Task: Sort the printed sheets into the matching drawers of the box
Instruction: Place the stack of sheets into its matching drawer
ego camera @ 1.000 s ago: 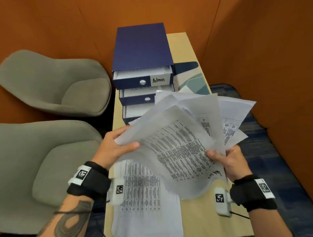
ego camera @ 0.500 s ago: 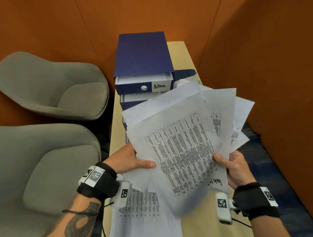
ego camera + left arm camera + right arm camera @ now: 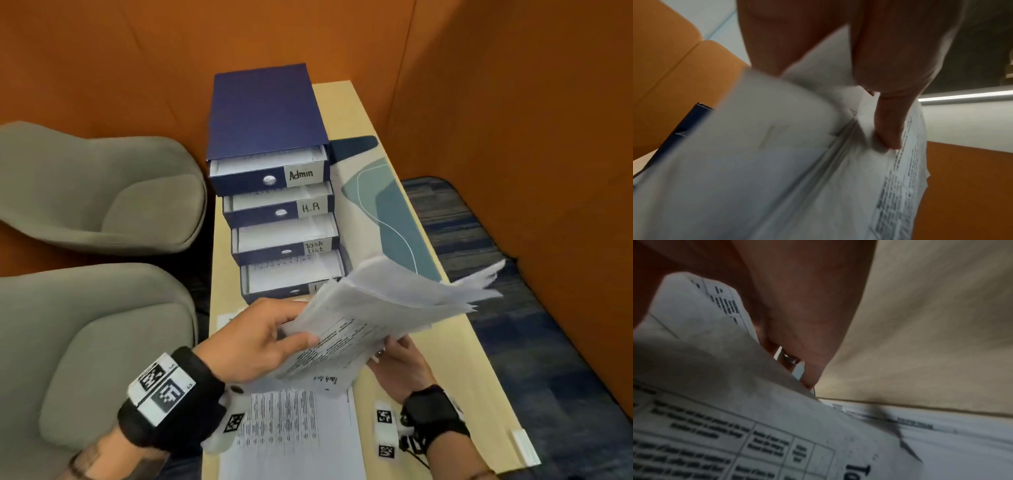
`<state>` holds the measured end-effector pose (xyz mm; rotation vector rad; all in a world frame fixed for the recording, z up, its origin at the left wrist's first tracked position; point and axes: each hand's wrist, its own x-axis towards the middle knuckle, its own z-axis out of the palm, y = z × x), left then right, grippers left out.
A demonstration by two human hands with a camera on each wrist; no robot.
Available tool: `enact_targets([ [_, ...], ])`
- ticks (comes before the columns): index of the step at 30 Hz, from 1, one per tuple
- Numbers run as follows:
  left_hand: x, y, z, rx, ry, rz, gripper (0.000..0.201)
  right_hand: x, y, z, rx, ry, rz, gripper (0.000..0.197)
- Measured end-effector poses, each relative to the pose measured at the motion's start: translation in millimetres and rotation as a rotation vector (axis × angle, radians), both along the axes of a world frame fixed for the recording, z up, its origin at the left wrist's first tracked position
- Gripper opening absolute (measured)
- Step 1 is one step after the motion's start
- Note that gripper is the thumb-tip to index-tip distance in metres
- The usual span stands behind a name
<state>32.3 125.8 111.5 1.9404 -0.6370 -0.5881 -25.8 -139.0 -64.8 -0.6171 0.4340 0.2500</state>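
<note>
A blue drawer box [image 3: 263, 109] stands on the narrow table, its drawers pulled out in steps. The labels read Admin [image 3: 301, 175], H.R [image 3: 311, 206] and Task list [image 3: 315, 246]. The bottom drawer [image 3: 291, 274] has its label hidden by paper. A loose bundle of printed sheets [image 3: 387, 308] lies almost flat in the air in front of that drawer. My left hand [image 3: 274, 332] grips its left edge, thumb on the near side; the left wrist view shows the sheets [image 3: 777, 178] pinched. My right hand [image 3: 397, 359] holds the bundle from underneath, fingers hidden; the right wrist view shows a sheet [image 3: 735, 418] between thumb and fingers.
More printed sheets [image 3: 284, 425] lie on the table [image 3: 445, 359] below my hands. A teal and white patterned board [image 3: 387, 205] lies right of the box. Two grey armchairs [image 3: 102, 192] stand at the left. Orange walls close in behind and to the right. A small white piece [image 3: 524, 445] sits at the table's right edge.
The bundle was fanned upright facing me and hid the lower drawers. It has now tipped flat and dropped lower, so the drawers show. My left hand has shifted onto its left edge.
</note>
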Motion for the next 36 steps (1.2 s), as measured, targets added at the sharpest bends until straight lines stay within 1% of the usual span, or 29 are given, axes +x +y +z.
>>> enact_targets([
  [1, -2, 0, 1, -0.016, 0.009, 0.001, 0.015, 1, 4, -1, 0.005, 0.01, 0.0, 0.074],
  [2, -4, 0, -2, -0.017, 0.009, 0.012, 0.015, 2, 6, 1, -0.054, 0.012, 0.013, 0.079],
  [3, -4, 2, -6, 0.003, 0.009, 0.037, 0.015, 5, 6, 5, -0.178, 0.026, 0.022, 0.078],
  [4, -5, 4, -10, 0.035, 0.003, 0.058, 0.018, 10, 4, 8, -0.261, 0.018, 0.014, 0.071],
  [5, -5, 7, -18, 0.078, -0.018, 0.091, 0.029, 14, 1, 11, -0.269, -0.025, -0.01, 0.061],
  [6, -4, 11, -26, 0.128, -0.056, 0.13, 0.04, 17, -3, 15, -0.239, -0.08, -0.042, 0.058],
  [7, -4, 13, -32, 0.178, -0.098, 0.173, 0.043, 20, -7, 21, -0.247, -0.106, -0.054, 0.066],
  [9, -3, 16, -38, 0.269, -0.238, 0.267, 0.038, 24, -13, 40, -0.377, -0.109, -0.089, 0.09],
  [10, -3, 17, -40, 0.287, -0.28, 0.308, 0.033, 26, -15, 50, -0.461, -0.129, -0.122, 0.095],
  [11, -1, 17, -41, 0.265, -0.3, 0.354, 0.028, 27, -17, 61, -0.547, -0.163, -0.134, 0.09],
  [12, -1, 14, -40, 0.19, -0.292, 0.415, 0.026, 29, -18, 72, -0.621, -0.19, -0.131, 0.077],
  [13, 0, 11, -40, 0.069, -0.26, 0.488, 0.028, 30, -18, 83, -0.698, -0.223, -0.115, 0.064],
  [14, 0, 9, -40, -0.06, -0.228, 0.564, 0.032, 31, -18, 96, -0.777, -0.255, -0.093, 0.057],
  [17, -2, 1, -34, -0.367, -0.173, 0.718, 0.039, 34, -16, 127, -0.921, -0.396, -0.042, 0.054],
  [19, -7, 4, -33, -0.421, -0.182, 0.774, 0.039, 36, -13, 140, -0.936, -0.503, -0.059, 0.041],
  [20, -10, 6, -35, -0.418, -0.151, 0.784, 0.035, 37, -13, 141, -0.943, -0.544, -0.065, 0.035],
  [21, -13, 9, -40, -0.402, -0.117, 0.792, 0.025, 38, -12, 138, -0.948, -0.571, -0.055, 0.032],
  [22, -14, 12, -47, -0.373, -0.075, 0.791, 0.018, 38, -11, 132, -0.936, -0.57, -0.029, 0.034],
  [24, -14, 17, -65, -0.329, 0.026, 0.778, 0.023, 37, -10, 110, -0.939, -0.554, 0.039, 0.039],
  [26, -13, 16, -80, -0.279, 0.036, 0.755, 0.032, 35, -2, 95, -0.933, -0.509, 0.08, 0.032],
  [28, -13, 10, -84, -0.304, 0.001, 0.748, 0.026, 34, 6, 88, -0.98, -0.474, 0.066, 0.023],
  [30, -12, 4, -77, -0.359, -0.015, 0.754, 0.022, 32, 8, 96, -1.015, -0.445, 0.006, 0.013],
  [32, -14, -1, -61, -0.442, -0.029, 0.745, 0.029, 30, 6, 109, -0.977, -0.416, -0.079, 0.023],
  [33, -15, -2, -55, -0.463, -0.038, 0.749, 0.033, 29, 3, 117, -0.961, -0.455, -0.095, 0.029],
  [35, -19, -2, -49, -0.462, -0.051, 0.75, 0.04, 28, -1, 125, -0.941, -0.509, -0.062, 0.048],
  [36, -21, -3, -52, -0.434, -0.057, 0.741, 0.041, 28, -2, 121, -0.952, -0.495, -0.038, 0.056],
])
